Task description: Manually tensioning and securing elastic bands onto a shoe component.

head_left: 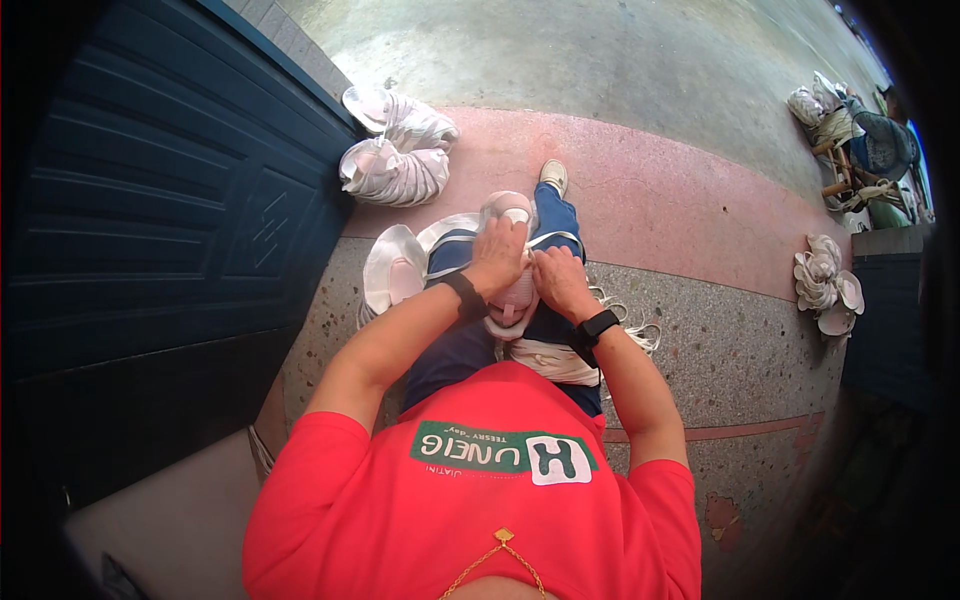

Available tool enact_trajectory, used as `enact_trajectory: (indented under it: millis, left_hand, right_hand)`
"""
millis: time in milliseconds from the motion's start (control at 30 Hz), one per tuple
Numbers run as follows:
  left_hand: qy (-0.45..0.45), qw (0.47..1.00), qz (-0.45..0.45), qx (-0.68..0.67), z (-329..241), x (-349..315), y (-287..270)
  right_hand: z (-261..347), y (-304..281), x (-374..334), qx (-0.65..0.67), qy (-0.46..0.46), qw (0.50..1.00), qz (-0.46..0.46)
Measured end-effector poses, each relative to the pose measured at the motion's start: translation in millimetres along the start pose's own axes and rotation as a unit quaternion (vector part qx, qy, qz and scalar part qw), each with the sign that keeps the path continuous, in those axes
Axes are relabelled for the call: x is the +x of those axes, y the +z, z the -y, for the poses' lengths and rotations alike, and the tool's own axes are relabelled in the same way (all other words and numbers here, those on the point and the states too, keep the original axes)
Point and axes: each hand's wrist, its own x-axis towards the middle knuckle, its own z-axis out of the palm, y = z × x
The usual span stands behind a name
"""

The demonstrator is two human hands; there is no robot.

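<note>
A pink shoe (518, 292) with a pale sole edge lies lengthwise across my lap, its toe pointing away from me. My left hand (498, 258) is bent over the front of the shoe, fingers closed at its lacing area. Close by on the right, my right hand (563, 280) pinches a white shoelace (556, 237) at the shoe's side. The fingertips of both hands nearly meet, and the lace ends between them are too small to follow. Beside my left leg sits another pale pink shoe piece (402, 278) with a wide white rim.
Loose white laces (640, 330) hang by my right thigh. Stacked pale shoe parts (405, 165) lie beside the dark blue door (170, 200) on the left. Another shoe bundle (830, 285) rests at the right, below a cluttered chair (885, 145). The floor is pink and speckled stone.
</note>
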Motion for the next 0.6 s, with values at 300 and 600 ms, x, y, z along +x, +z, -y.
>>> enact_trajectory:
  millis: [300,600]
  left_hand:
    - [0.047,0.999,0.016,0.000,12,-4,-3]
    - [0.008,0.990,0.071,-0.121,24,29,0]
  right_hand:
    - [1,-1,2,0.002,0.010,1.000,-0.022]
    - [10,-13,-2,-0.089,-0.109,0.986,-0.085]
